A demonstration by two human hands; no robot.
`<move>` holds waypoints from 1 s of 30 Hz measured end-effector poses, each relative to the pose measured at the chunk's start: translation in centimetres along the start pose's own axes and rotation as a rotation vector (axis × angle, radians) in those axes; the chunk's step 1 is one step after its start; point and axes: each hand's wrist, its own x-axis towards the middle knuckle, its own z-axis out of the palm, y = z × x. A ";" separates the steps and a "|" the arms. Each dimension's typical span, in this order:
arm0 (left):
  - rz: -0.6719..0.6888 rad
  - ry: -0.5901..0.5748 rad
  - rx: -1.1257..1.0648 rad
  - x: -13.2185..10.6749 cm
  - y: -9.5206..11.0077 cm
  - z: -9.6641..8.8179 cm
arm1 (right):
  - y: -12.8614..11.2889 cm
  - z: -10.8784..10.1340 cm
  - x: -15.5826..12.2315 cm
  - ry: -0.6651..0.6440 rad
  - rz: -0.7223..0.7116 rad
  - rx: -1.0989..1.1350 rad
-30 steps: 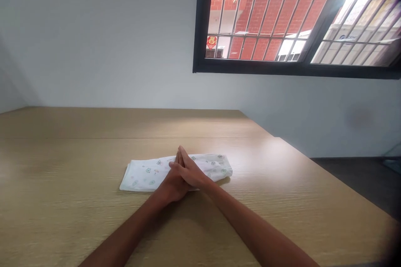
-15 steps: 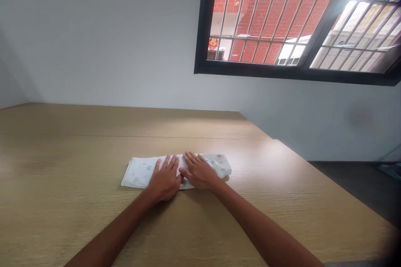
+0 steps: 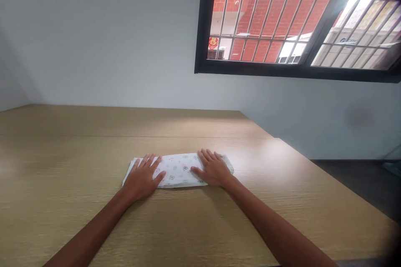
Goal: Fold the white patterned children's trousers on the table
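1. The left fingers [image 3: 147,163] are spread wide and lie flat on one end of the cloth. They pinch nothing.
2. The right fingers [image 3: 209,157] are spread too and lie flat on the other end. They pinch nothing either.
3. The left hand [image 3: 140,178] and the right hand [image 3: 213,170] are well apart now. A moment ago they were close together at the middle of the cloth, and they have slid out toward its ends.
4. The white cloth [image 3: 178,170] has small prints on it. It lies folded in a long flat strip, under both hands, and looks smooth.
5. It sits on the wooden counter [image 3: 62,162], with bare arms [image 3: 90,229] reaching to it from the near side.
6. Up high, a dark window frame [image 3: 200,29] shows a red brick wall [image 3: 266,12].
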 end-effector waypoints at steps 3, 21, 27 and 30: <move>-0.014 0.018 -0.011 0.0 0.1 0.1 | 0.4 0.0 0.1 0.029 0.038 -0.051; -0.210 -0.077 0.011 -0.1 -1.3 -1.1 | 3.5 -1.3 -0.8 0.015 0.164 -0.112; -0.243 -0.102 0.019 -0.2 -2.5 -1.5 | 3.6 -1.1 -0.8 0.034 0.154 -0.116; -0.254 -0.114 0.008 -0.2 -2.6 -1.6 | 3.6 -1.3 -0.9 0.028 0.148 -0.118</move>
